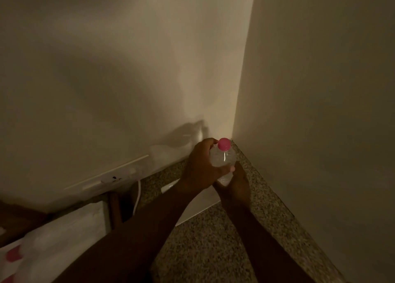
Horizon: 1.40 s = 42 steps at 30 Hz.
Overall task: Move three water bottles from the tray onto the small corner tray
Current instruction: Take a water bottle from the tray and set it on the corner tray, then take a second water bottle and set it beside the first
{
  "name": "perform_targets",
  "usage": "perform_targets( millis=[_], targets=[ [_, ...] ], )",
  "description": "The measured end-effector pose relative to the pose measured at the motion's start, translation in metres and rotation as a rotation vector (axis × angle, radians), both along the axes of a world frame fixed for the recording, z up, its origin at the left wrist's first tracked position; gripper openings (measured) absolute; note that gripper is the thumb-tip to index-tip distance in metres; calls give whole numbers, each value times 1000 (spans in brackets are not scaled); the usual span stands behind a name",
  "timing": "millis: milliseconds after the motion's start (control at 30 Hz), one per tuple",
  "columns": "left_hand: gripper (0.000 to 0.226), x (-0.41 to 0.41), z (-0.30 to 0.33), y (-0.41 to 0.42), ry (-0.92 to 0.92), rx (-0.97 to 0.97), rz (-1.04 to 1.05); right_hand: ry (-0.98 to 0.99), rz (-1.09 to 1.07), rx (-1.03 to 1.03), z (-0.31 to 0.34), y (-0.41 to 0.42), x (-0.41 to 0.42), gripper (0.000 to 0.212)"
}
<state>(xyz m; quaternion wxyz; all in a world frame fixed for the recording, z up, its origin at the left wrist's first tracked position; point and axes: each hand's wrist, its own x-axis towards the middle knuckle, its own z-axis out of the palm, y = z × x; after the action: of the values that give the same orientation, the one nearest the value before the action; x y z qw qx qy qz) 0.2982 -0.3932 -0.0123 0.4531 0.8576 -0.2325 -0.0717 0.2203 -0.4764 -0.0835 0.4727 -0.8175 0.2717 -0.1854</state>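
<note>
A clear water bottle (223, 160) with a pink cap (224, 144) is standing upright between both hands, in the corner where two pale walls meet. The left hand (203, 167) is wrapping around the bottle's side from the left, fingers curled over its shoulder just below the cap and the thumb pressing across the lower front of the body. The right hand (234, 186) is cupping the bottle from beneath and to the right, its fingers closing loosely around the base; whether the base is touching anything under it cannot be told, since the hands are covering it.

Directly below the hands a small white corner tray (201, 199) is lying on the speckled desk (205, 244), its near edge showing between the two forearms. To the left of the left hand, a white cable (136, 199) is hanging down from a wall socket strip (111, 179). Further left and nearer the person, a larger white tray (70, 225) is sitting along the wall, and beside the left forearm blurred pink caps (14, 254) of other bottles are showing at the frame's lower-left edge.
</note>
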Motion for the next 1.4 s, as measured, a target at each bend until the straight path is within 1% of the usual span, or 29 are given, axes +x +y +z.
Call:
perform_targets(
  millis=[67, 167, 300, 433, 533, 633, 667, 767, 867, 933, 1033, 1133, 1200, 1333, 1400],
  targets=[
    [82, -6, 1, 15, 4, 13, 18, 5, 20, -36, 8, 2, -9, 82],
    [87, -16, 1, 50, -26, 85, 55, 7, 88, -99, 22, 6, -24, 86],
    [86, -30, 4, 105, -74, 223, 101, -27, 30, -233, 45, 21, -40, 90],
    [93, -46, 22, 154, -169, 434, 82, -23, 66, -337, 71, 43, -52, 100],
    [89, -64, 40, 195, -270, 538, 100, -41, 166, -372, 93, 69, -56, 101],
    [83, -86, 56, 236, -381, 535, 160, -46, 337, -421, 113, 103, -60, 100],
    [83, -94, 60, 249, -387, 526, 180, -49, 391, -437, 119, 115, -62, 100],
    [87, -116, 65, 297, -341, 535, 232, -88, 533, -477, 132, 156, -72, 102],
    [84, -141, 62, 348, -329, 527, 322, -131, 634, -528, 138, 196, -82, 103],
    [82, -157, 61, 376, -311, 541, 369, -96, 688, -509, 139, 219, -86, 107],
    [86, -180, 58, 412, -278, 544, 419, -8, 756, -512, 137, 251, -93, 111],
    [86, -193, 54, 433, -262, 532, 454, -29, 816, -580, 130, 269, -98, 103],
    [85, -201, 49, 440, -208, 538, 466, -28, 856, -606, 125, 275, -101, 97],
    [85, -222, 26, 443, -118, 531, 457, 33, 954, -664, 112, 291, -108, 92],
    [85, -230, 9, 438, -93, 534, 409, 116, 1007, -722, 101, 297, -114, 89]
  ],
)
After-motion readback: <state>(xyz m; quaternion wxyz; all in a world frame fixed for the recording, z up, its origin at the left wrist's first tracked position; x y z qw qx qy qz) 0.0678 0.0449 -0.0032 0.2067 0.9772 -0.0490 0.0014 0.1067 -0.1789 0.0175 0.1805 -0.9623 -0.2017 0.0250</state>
